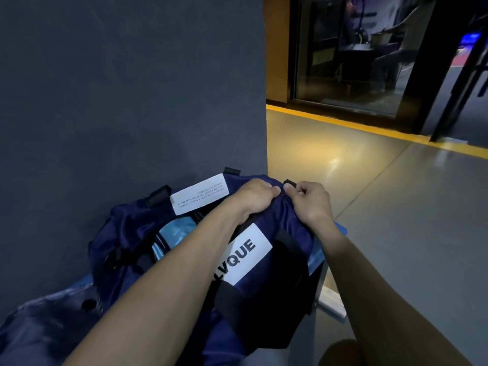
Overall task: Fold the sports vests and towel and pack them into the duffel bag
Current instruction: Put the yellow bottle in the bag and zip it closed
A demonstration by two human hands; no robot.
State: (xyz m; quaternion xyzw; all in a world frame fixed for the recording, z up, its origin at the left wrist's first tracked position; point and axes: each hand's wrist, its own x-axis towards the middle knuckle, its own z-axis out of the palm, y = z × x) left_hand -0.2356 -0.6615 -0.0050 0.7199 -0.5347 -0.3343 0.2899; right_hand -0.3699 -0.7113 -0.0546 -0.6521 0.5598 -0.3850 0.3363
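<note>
A navy duffel bag [266,257] with black straps and a white "LVQUE" label lies on a blue surface in front of me. Its top gapes on the left, and light-blue folded fabric [173,232] shows inside. My left hand [254,196] grips the bag's fabric at its far right end. My right hand [310,200] pinches the same end just beside a small black tab [290,184]. The two hands almost touch. A second white label [199,192] lies on the bag's far side.
A dark grey wall [132,88] stands right behind the bag. Blue cloth [47,320] lies at the lower left. Grey floor [396,207] with a yellow line [343,122] stretches to the right, toward a dark glass door [356,62].
</note>
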